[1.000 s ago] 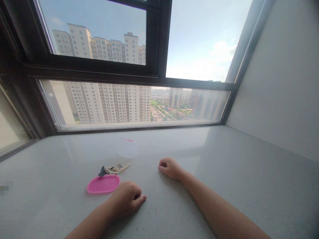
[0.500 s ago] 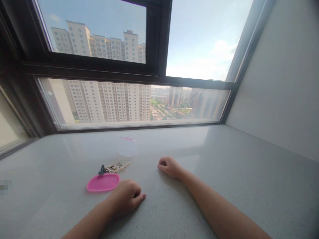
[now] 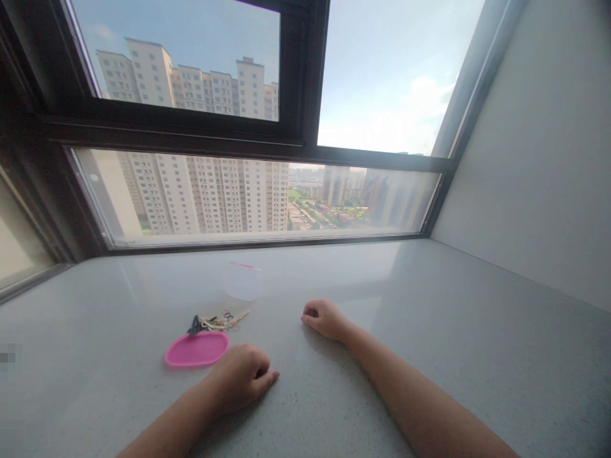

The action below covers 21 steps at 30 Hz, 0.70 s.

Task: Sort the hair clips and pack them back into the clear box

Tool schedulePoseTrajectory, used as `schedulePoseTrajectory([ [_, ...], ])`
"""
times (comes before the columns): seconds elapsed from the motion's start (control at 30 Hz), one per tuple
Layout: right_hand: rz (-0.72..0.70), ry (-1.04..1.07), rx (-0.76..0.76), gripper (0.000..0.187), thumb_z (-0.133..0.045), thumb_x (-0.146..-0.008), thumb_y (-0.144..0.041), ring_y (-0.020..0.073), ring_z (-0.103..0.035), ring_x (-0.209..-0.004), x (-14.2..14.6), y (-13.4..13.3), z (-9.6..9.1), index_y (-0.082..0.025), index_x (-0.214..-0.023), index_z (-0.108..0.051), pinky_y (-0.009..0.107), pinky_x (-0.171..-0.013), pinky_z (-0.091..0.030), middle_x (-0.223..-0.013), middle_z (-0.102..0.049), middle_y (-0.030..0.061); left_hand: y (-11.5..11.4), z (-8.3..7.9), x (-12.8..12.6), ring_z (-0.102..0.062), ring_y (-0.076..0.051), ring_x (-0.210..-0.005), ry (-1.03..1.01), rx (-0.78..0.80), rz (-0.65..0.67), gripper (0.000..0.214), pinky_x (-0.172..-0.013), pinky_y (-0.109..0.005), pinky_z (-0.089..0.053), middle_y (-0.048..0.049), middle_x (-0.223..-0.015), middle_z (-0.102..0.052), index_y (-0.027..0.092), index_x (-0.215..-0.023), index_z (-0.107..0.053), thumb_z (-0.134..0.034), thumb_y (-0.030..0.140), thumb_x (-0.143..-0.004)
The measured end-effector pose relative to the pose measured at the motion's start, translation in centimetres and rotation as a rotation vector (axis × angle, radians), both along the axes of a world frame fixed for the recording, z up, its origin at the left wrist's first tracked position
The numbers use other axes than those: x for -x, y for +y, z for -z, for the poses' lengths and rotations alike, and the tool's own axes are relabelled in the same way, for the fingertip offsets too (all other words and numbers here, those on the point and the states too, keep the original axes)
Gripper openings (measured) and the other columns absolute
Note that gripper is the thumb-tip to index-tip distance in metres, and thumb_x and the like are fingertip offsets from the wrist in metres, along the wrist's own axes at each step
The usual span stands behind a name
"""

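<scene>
My left hand (image 3: pixel 238 377) rests curled on the pale speckled stone sill (image 3: pixel 405 280), holding nothing, its thumb side close by the right end of a flat pink oval lid (image 3: pixel 196 349). Just beyond the lid lies a bunch of keys (image 3: pixel 219 322) with a black fob and thin metal pieces. My right hand (image 3: pixel 325 320) lies loosely curled on the stone, touching nothing but the sill. Farther back stands a clear plastic cup (image 3: pixel 243 282) with a pink line at its rim, faint against the stone.
A wide window with a dark frame (image 3: pixel 172 130) runs along the far edge of the sill, with high-rise buildings outside. A pale wall (image 3: pixel 525 159) closes the right side.
The view has tilted slightly, so the window sits a little higher in the picture. Neither hand nor the objects have shifted on the sill.
</scene>
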State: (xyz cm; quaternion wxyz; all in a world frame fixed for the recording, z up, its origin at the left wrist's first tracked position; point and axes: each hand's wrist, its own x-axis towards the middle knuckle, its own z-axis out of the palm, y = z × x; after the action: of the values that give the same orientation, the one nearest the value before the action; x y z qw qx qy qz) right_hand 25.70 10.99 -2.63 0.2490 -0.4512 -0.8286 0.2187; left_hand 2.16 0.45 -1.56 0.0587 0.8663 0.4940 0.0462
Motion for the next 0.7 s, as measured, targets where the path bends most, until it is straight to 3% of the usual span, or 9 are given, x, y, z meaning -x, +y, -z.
schedulePoseTrajectory([
  [0.7, 0.007, 0.004, 0.012, 0.015, -0.056, -0.074, -0.024, 0.0079, -0.042, -0.054, 0.04, -0.16, -0.13, -0.012, -0.071, -0.065, 0.020, -0.051, -0.027, -0.058, -0.054, -0.0014, -0.14, 0.08, 0.00, -0.024, -0.010, -0.048, -0.009, -0.026, 0.005, 0.042, -0.050, -0.027, -0.015, 0.0004, -0.050, -0.051, 0.017, -0.055, -0.058, -0.043, 0.045, -0.083],
])
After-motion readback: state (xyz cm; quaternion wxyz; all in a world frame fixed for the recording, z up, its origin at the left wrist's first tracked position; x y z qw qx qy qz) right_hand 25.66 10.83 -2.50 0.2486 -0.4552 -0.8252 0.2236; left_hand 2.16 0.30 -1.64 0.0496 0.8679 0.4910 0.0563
